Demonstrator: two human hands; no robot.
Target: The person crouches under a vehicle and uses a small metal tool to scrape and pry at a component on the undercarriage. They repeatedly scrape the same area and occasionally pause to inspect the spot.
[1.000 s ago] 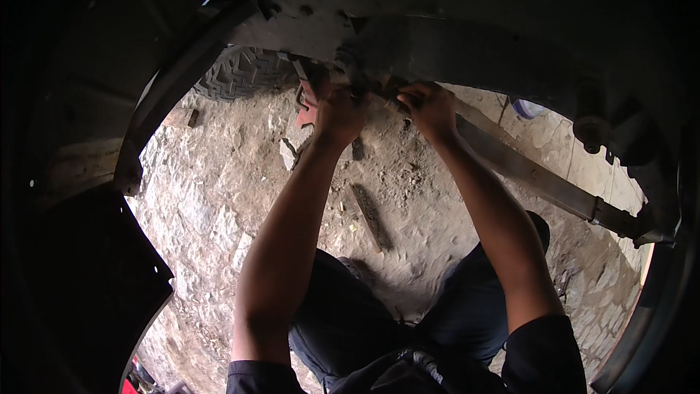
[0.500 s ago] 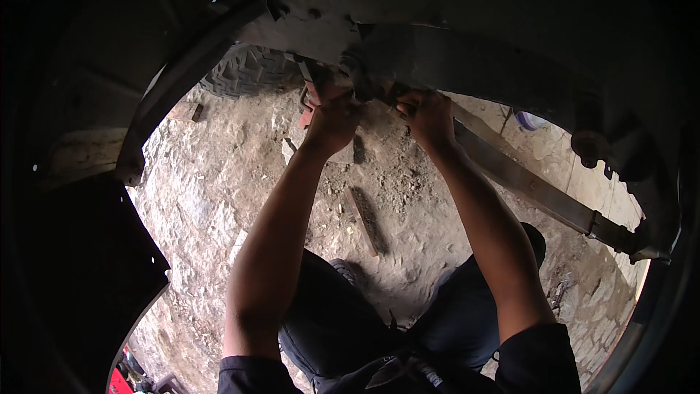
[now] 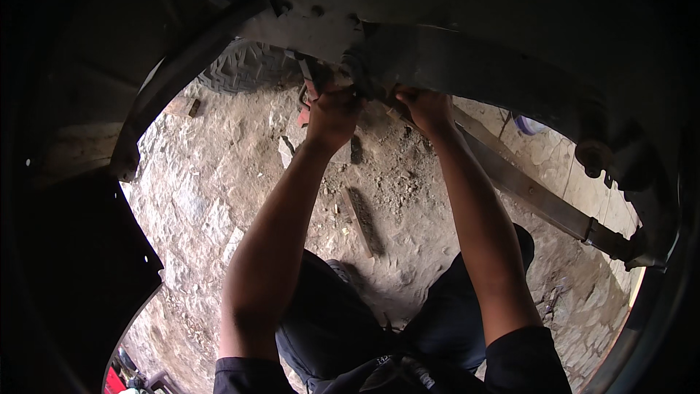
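Note:
Dark vehicle underbody with a bolted metal plate (image 3: 306, 36) fills the upper view. My left hand (image 3: 334, 114) is curled at a dark fitting (image 3: 353, 66) beneath the plate, in front of a red metal object (image 3: 305, 118); what its fingers grip is hidden. Just to its right, my right hand (image 3: 426, 111) has bent fingers at the shadowed upper end of a long metal bar (image 3: 539, 197); I cannot make out what they hold. The bar slants down to a fitting at the right.
A treaded tyre (image 3: 244, 66) lies beyond at upper left, near a small block (image 3: 184, 107). A strip (image 3: 357, 219) and rubble lie on the rough ground below my hands. A purple-and-white container (image 3: 529, 124) is at right. A dark curved panel (image 3: 80, 248) edges the left.
Both hands stay at the same fittings with small shifts: my left fingers have moved slightly and my right hand has turned a little. The view has shifted slightly.

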